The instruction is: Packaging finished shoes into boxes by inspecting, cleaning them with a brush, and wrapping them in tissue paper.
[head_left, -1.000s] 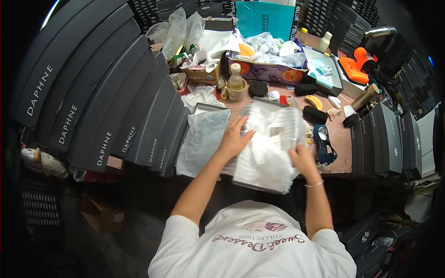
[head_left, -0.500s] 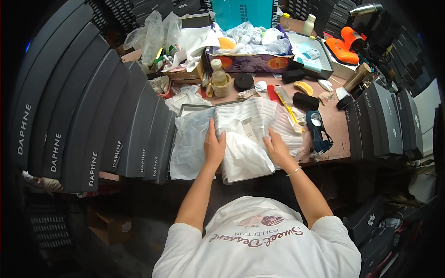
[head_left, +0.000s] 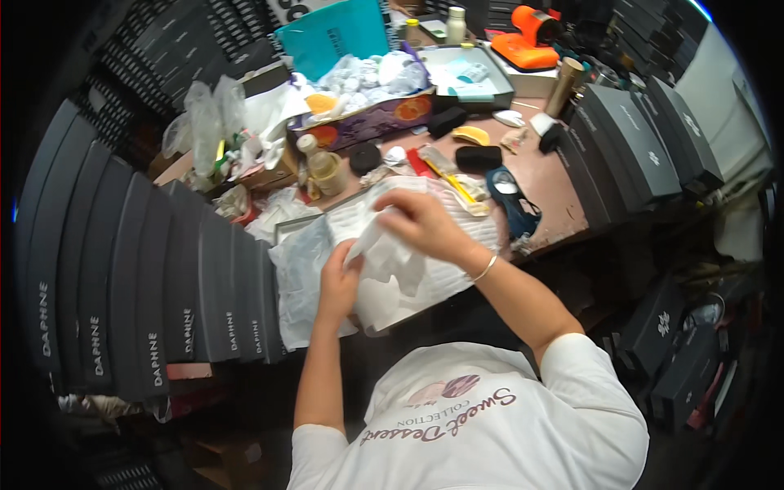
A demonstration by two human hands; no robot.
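A sheet of white tissue paper is raised and crumpled between my hands. My left hand is closed on its left edge, thumb and fingers pinching it. Above and to the right, my right hand has bent fingers closed on the upper part of the paper, slightly smeared by motion. Under both hands lies white ribbed wrapping, spread over a box whose grey rim shows at the upper left. Beside my left hand is a translucent bag-like wrapper. What lies beneath the paper is hidden.
Tall stacks of dark grey shoe boxes flank the left, with more boxes at the right. Behind stand a purple carton of crumpled paper, a squat bottle and an orange tape dispenser. A dark blue strapped item lies right.
My hands have left the wrapping's sides and come together, lifting the tissue paper between them. My right hand has moved up and left. The view has turned, so the table appears tilted.
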